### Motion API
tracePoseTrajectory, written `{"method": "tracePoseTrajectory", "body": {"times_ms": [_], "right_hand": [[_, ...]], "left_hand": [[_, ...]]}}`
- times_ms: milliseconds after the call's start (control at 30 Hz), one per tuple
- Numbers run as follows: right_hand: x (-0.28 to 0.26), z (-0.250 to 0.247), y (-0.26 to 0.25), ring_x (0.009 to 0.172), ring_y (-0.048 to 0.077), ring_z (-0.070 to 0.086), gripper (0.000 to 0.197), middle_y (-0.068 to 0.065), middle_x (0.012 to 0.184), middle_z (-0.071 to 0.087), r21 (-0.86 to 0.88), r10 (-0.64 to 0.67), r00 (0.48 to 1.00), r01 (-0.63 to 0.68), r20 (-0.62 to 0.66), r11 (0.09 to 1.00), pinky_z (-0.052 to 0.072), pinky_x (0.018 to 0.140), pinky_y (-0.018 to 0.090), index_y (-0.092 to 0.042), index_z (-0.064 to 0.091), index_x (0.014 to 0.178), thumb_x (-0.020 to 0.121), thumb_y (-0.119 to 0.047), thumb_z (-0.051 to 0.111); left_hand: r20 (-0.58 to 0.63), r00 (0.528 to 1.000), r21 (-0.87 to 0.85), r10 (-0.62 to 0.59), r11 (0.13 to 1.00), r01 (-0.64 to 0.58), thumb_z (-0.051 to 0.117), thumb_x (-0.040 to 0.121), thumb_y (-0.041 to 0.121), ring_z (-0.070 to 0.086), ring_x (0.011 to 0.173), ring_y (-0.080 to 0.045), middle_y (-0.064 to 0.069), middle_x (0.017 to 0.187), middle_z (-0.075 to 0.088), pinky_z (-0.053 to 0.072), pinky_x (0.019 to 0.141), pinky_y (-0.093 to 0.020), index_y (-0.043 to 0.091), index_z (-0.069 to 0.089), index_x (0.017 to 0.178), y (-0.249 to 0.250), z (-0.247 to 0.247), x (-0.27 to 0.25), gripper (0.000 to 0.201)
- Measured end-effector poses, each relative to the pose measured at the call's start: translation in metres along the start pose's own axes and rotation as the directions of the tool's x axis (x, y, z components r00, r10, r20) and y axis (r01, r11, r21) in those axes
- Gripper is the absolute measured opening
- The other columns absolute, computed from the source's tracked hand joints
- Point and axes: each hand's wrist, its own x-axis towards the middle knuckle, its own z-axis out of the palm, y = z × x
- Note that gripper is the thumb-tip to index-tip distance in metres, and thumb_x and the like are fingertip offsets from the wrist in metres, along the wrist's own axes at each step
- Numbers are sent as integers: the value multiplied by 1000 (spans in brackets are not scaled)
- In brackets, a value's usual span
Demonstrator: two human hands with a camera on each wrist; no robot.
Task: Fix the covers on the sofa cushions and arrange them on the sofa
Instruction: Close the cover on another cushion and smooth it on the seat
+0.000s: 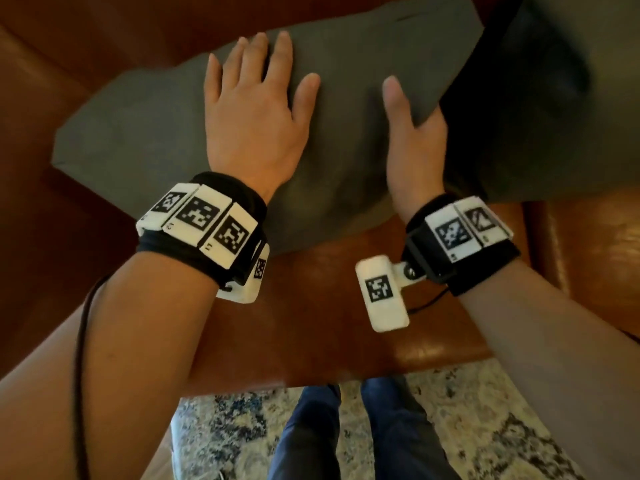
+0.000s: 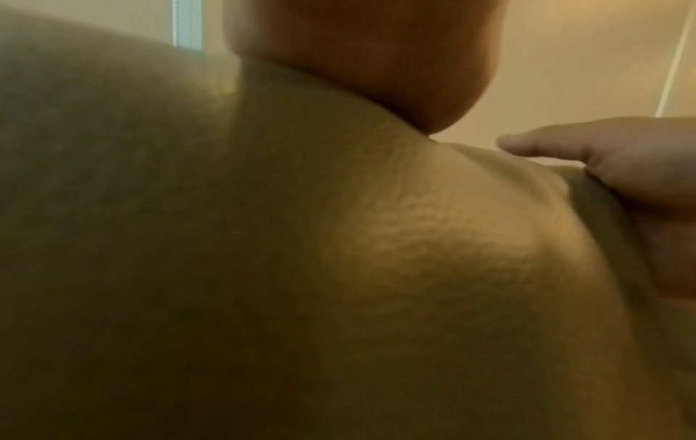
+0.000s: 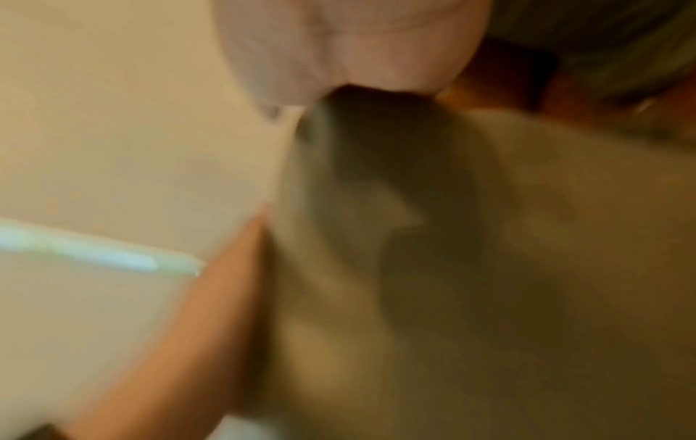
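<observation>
The left hand [image 1: 254, 109] lay flat on top of the grey cushion [image 1: 166, 133], palm down, fingers straight and spread, pressing into the fabric near the middle of its upper face. The right hand [image 1: 414, 140] stood on edge at the cushion's right end, thumb laid straight along the top while the fingers went down behind the end, between it and a second grey cushion [image 1: 554, 109]; whether those fingers curled round the edge could not be told. From the left wrist view the right hand [image 2: 621, 166] showed its thumb over a fold of the cover [image 2: 376, 238], which filled most of that blurred picture. The right wrist view was too smeared to add more than the same olive-grey cloth [image 3: 489, 268].

Two cushions were in sight, both dark grey and of a plain matte weave. The one under the hands lay lengthwise and tilted across the seat of the brown leather sofa [image 1: 329, 323], its cover smooth with soft creases near the front edge. The second touched it on the right, partly overlapping its end.

Each wrist carried one black band [image 1: 204, 233] with white marker tiles. Below the sofa's front edge showed a patterned rug [image 1: 467, 427] and the person's two legs in dark blue trousers [image 1: 391, 438].
</observation>
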Motion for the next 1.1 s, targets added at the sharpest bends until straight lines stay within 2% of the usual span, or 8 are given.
{"method": "tracePoseTrajectory", "body": {"times_ms": [133,200,267,400,600,733,867,1100], "right_hand": [[0,-2,-30,135,18,44,55,11,146,45,-53,-193,975,188,-115,981,38,111,26,-2,35,144,95,-15,54],[-11,-6,-39,140,28,36,59,23,150,35,-187,-443,887,417,-131,890,35,114,29,8,28,144,94,-8,53],[-22,4,-36,139,36,35,51,28,146,36,-411,-666,741,636,88,653,30,116,45,12,36,139,95,-8,52],[-40,32,5,146,33,23,45,18,153,34,-539,-511,667,742,542,398,10,121,49,-5,42,143,100,-16,41],[-13,9,26,147,29,21,49,11,156,30,-719,-454,681,686,575,117,6,119,48,-12,34,149,104,-32,30],[-3,-9,15,149,28,13,54,11,160,22,-788,-413,756,601,508,132,1,120,48,-11,25,152,105,-37,23],[-36,34,20,146,36,21,50,20,155,28,-610,-511,597,774,618,167,4,119,49,-1,32,147,102,-23,37],[-38,1,39,147,32,19,48,17,156,27,-628,-433,602,772,671,101,5,121,45,-3,32,148,103,-18,36]], "left_hand": [[10,1000,-56,19,998,-18,18,101,53,22,147,-24,-8,157,30,8,121,-44,20,27,152,-9,0,6,62],[1,999,-86,39,996,-39,19,101,52,22,147,-24,-8,158,29,8,121,-42,20,27,152,-14,-3,7,61],[-70,997,-88,30,995,-36,21,102,48,23,147,-24,-8,157,30,9,122,-40,18,30,151,-16,-6,-2,59],[-183,981,-51,60,996,-70,28,103,34,24,147,-26,-10,157,32,13,122,-44,12,37,148,-5,0,-46,51],[-99,995,71,21,997,-14,23,104,48,13,150,-30,-13,161,18,7,121,-50,12,20,154,-48,20,-82,62],[-131,978,52,-163,984,171,18,104,50,10,150,-32,-16,161,15,5,121,-51,7,17,154,-82,7,-93,67],[-254,964,-6,79,997,-83,35,102,35,23,146,-36,-21,157,27,11,120,-52,1,28,150,-26,12,-95,59],[-155,981,66,117,992,-108,32,105,40,20,148,-32,-17,158,24,10,121,-48,4,26,152,-67,32,-104,59]]}}
